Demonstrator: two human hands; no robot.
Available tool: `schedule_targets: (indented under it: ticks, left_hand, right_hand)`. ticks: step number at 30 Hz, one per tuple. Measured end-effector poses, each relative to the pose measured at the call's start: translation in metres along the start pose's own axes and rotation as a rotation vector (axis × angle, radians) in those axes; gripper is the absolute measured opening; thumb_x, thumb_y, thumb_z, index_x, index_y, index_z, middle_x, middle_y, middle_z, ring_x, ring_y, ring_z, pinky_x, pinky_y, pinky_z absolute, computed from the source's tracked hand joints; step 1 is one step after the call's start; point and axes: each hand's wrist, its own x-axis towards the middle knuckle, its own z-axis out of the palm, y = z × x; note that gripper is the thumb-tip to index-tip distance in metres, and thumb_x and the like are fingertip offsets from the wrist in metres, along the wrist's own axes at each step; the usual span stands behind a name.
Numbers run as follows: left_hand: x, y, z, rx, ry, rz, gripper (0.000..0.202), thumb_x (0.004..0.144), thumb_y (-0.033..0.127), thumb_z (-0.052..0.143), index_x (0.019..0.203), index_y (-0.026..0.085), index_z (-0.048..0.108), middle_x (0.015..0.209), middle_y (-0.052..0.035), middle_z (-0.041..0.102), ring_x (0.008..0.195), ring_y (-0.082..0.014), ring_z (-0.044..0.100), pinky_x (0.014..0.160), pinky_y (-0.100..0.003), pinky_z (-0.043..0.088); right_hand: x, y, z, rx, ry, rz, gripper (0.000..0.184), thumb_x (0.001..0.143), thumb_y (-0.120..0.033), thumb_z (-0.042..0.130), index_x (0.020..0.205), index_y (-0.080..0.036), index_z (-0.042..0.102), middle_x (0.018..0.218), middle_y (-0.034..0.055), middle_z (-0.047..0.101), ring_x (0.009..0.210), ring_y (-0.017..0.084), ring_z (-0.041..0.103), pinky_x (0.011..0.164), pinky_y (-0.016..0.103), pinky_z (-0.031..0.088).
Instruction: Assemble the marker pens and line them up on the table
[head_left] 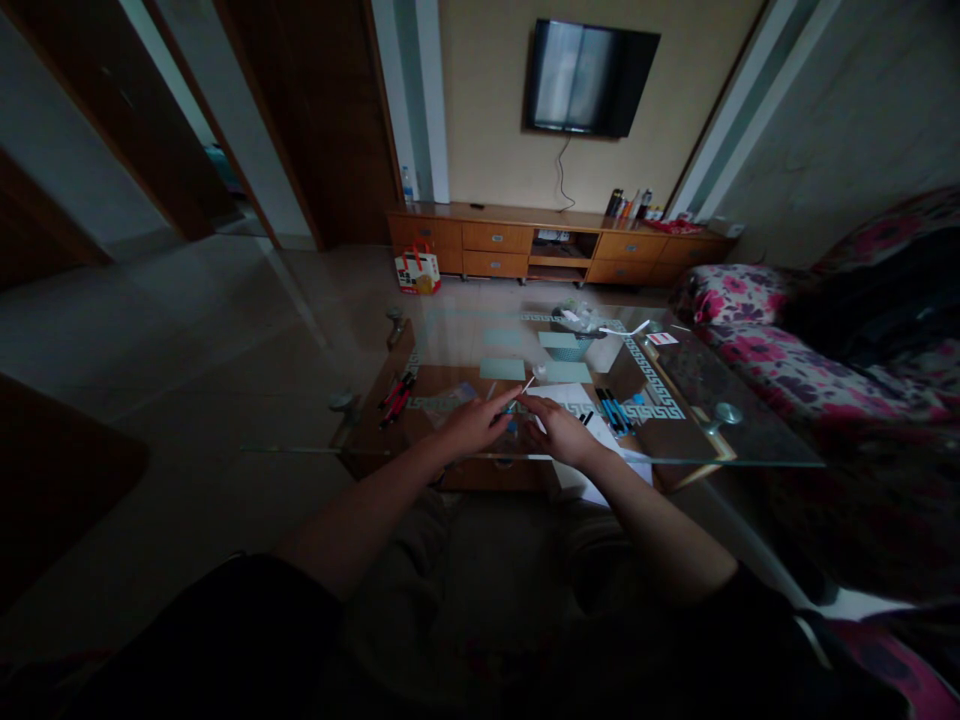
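My left hand [478,424] and my right hand [561,432] meet at the fingertips above the near part of the glass table [450,452]. Between them a slender white stick [528,384] pokes up, pen-like but too small to name; the fingers of both hands close around its lower part, which is mostly hidden. Right of my right hand lie several blue and black pens [615,412], with small black pieces [586,418] beside them. White paper [609,436] shows under my right forearm. Several red and black pens [396,400] rest to the left.
A teal basket [570,350] with clear plastic on top stands toward the table's far side, near a white box [604,352]. A flowered sofa [757,345] borders the right. Beyond are a wooden TV cabinet [495,238] and a carton with red handles [418,272].
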Motion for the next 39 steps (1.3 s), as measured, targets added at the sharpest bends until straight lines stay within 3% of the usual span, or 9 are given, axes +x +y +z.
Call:
schedule_targets:
  ticks: [4, 7, 15, 27, 35, 39]
  left_hand:
    - [0.000, 0.002, -0.001, -0.014, 0.010, -0.004, 0.059, 0.095, 0.034, 0.047, 0.152, 0.022, 0.034, 0.086, -0.0054, 0.070, 0.071, -0.0164, 0.062, 0.070, -0.025, 0.046]
    - [0.000, 0.002, -0.001, -0.005, 0.003, -0.011, 0.058, 0.095, 0.035, 0.047, 0.151, 0.024, 0.035, 0.085, -0.0049, 0.071, 0.069, -0.0169, 0.063, 0.068, -0.025, 0.045]
    - [-0.001, 0.000, 0.001, -0.003, 0.018, 0.001, 0.047, 0.094, 0.034, 0.050, 0.139, 0.023, 0.051, 0.083, -0.0045, 0.070, 0.067, -0.0153, 0.061, 0.067, -0.024, 0.043]
    - [-0.001, 0.001, 0.002, -0.021, 0.002, 0.017, 0.042, 0.094, 0.030, 0.049, 0.134, 0.023, 0.056, 0.086, -0.0042, 0.071, 0.071, -0.0150, 0.062, 0.068, -0.024, 0.044]
    - [-0.001, -0.004, 0.004, -0.017, -0.005, 0.000, 0.041, 0.094, 0.031, 0.049, 0.133, 0.025, 0.057, 0.087, -0.0041, 0.071, 0.070, -0.0154, 0.062, 0.067, -0.025, 0.044]
    - [-0.001, -0.003, 0.005, -0.016, -0.004, 0.007, 0.042, 0.094, 0.031, 0.049, 0.134, 0.024, 0.056, 0.087, -0.0042, 0.070, 0.070, -0.0150, 0.061, 0.068, -0.025, 0.044]
  right_hand:
    - [-0.002, 0.003, -0.003, -0.025, 0.021, 0.049, 0.065, 0.088, -0.012, 0.051, 0.150, -0.021, 0.035, 0.131, 0.0125, 0.060, 0.116, 0.024, 0.057, 0.098, 0.040, 0.047]
    - [-0.003, 0.005, -0.005, -0.036, 0.048, 0.076, 0.066, 0.089, -0.015, 0.052, 0.151, -0.023, 0.033, 0.133, 0.0116, 0.059, 0.112, 0.023, 0.059, 0.098, 0.039, 0.048]
    - [-0.004, 0.007, -0.009, -0.140, 0.120, 0.205, 0.058, 0.088, -0.030, 0.061, 0.144, -0.024, 0.045, 0.127, 0.0105, 0.063, 0.107, 0.024, 0.062, 0.093, 0.037, 0.049]
    - [-0.005, 0.006, -0.016, -0.224, 0.140, 0.295, 0.049, 0.088, -0.045, 0.061, 0.132, -0.023, 0.057, 0.116, 0.0093, 0.068, 0.100, 0.024, 0.065, 0.087, 0.034, 0.049]
    - [-0.013, 0.032, -0.029, -0.287, 0.128, 0.442, 0.053, 0.088, -0.043, 0.059, 0.136, -0.019, 0.056, 0.116, 0.0114, 0.069, 0.104, 0.026, 0.064, 0.091, 0.037, 0.048]
    - [-0.017, 0.043, -0.028, -0.328, 0.021, 0.386, 0.055, 0.087, -0.034, 0.059, 0.139, -0.019, 0.053, 0.127, 0.0116, 0.065, 0.115, 0.028, 0.059, 0.097, 0.038, 0.044]
